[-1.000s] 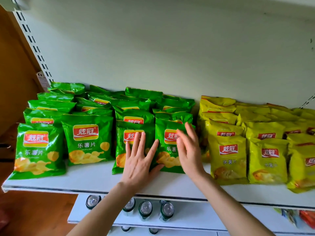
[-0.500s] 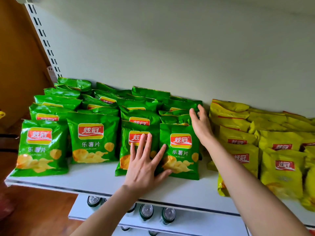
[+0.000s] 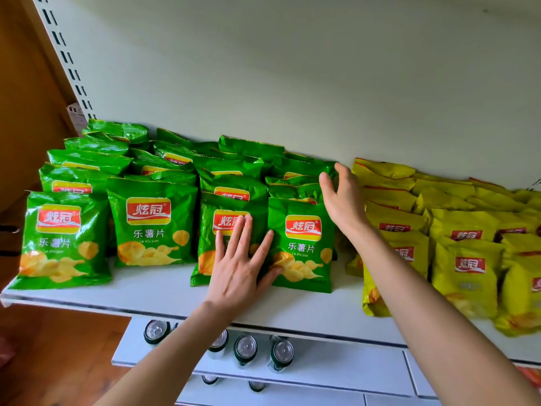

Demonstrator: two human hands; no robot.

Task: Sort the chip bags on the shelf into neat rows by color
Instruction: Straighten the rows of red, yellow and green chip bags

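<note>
Presses left hand (image 3: 238,276) flat, fingers spread, on third near green bag (image 3: 208,238) on shelf (image 3: 164,294). Cups right hand (image 3: 341,200) loosely, gripping nothing, against far green bags (image 3: 298,171), left of yellow bags (image 3: 462,224). Printed on fronts: 炫冠, 乐薯片, "Le shu pian".

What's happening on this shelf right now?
A person is straightening chip bags on a white shelf. The left hand lies flat, fingers spread, on the third green bag in the front row. The right hand, open, reaches back against the right side of the rear green bags. Green is grouped left, yellow bags right, with a gap between. Drink cans stand on the shelf below.
</note>
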